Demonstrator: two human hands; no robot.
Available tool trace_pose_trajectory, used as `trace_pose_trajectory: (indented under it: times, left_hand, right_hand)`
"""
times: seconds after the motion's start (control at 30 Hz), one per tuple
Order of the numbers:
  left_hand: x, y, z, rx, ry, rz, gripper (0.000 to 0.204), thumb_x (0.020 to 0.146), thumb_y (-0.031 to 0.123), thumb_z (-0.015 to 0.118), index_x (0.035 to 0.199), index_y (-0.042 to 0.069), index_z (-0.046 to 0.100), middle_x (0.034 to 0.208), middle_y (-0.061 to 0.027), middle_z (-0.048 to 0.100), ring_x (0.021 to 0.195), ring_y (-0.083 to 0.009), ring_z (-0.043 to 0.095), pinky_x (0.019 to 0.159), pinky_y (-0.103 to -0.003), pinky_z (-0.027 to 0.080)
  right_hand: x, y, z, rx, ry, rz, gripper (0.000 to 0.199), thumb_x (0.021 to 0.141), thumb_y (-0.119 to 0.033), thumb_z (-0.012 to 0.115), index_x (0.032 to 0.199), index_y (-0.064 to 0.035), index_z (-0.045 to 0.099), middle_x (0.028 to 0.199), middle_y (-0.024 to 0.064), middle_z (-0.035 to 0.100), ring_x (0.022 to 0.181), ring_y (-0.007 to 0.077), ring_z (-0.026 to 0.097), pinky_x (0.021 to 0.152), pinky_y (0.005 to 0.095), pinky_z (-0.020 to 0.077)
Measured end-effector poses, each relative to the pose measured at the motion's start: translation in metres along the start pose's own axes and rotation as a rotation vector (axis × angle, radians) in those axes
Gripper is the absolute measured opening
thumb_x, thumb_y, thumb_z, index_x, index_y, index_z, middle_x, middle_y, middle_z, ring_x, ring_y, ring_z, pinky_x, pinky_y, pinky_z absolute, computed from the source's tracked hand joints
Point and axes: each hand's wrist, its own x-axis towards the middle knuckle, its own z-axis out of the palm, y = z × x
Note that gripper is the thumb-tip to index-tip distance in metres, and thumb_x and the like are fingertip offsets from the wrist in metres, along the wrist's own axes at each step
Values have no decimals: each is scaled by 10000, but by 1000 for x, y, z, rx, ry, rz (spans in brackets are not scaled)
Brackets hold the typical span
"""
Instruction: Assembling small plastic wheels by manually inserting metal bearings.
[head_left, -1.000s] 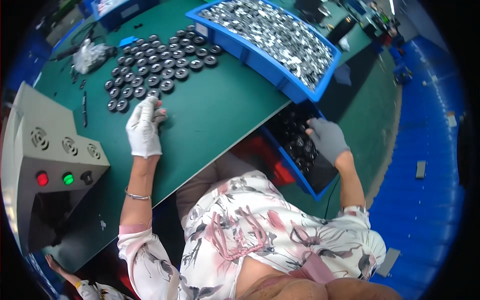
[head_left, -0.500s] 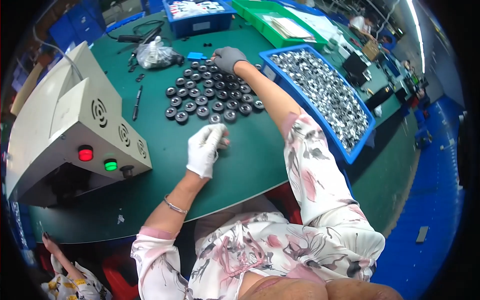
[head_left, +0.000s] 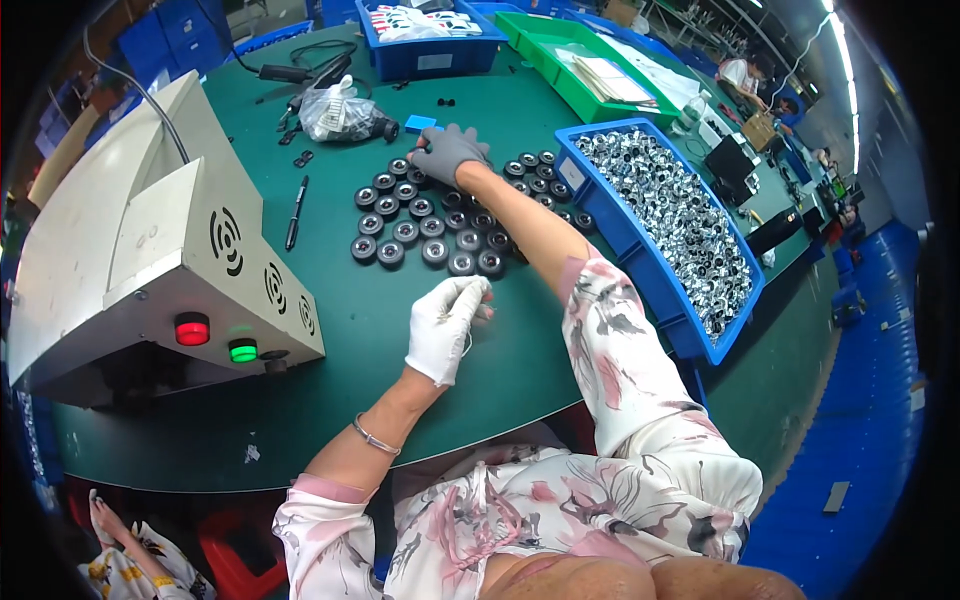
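Observation:
Many small black wheels (head_left: 405, 233) with shiny hubs lie flat in loose rows on the green table. My right hand (head_left: 450, 155), in a grey glove with bare fingertips, reaches over their far side. Its fingers are bent and somewhat apart above the wheels nearest the blue block; the palm side is hidden. My left hand (head_left: 445, 325), in a white glove, hovers over the table just in front of the nearest wheels. Thumb and fingers are pressed together there, and what they hold, if anything, cannot be made out.
A blue bin (head_left: 650, 230) of shiny metal parts stands right of the wheels. At left is a beige machine (head_left: 150, 240) with red and green lights. A pen (head_left: 297, 213), a small blue block (head_left: 421, 124), a plastic bag (head_left: 340, 112) and a green tray (head_left: 560, 60) lie farther off.
My right hand has shifted a little left along the far side of the wheels, its fingers less tightly curled. The left hand stays closed near the front wheels. The whole view has shifted slightly.

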Motion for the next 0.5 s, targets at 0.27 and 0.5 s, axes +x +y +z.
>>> trace_pose_trajectory:
  times: [0.27, 0.5]
  left_hand:
    - [-1, -1, 3, -21, 0, -22, 198, 1012, 160, 625, 1075, -15, 692, 953, -68, 692, 790, -118, 648, 728, -257, 531]
    - [-2, 1, -4, 2, 5, -6, 191, 1010, 164, 629, 1062, -7, 695, 943, -59, 689, 783, -118, 644, 735, -261, 527]
  right_hand:
    - [-6, 41, -29, -43, -33, -149, 385, 906, -408, 593, 1260, -279, 672, 1340, 141, 592, 1274, 422, 505, 1027, 534, 452]
    - [4, 72, -57, -693, -83, -80, 322, 924, -170, 570, 1194, -61, 709, 1264, 182, 677, 1155, 361, 647, 948, 441, 537]
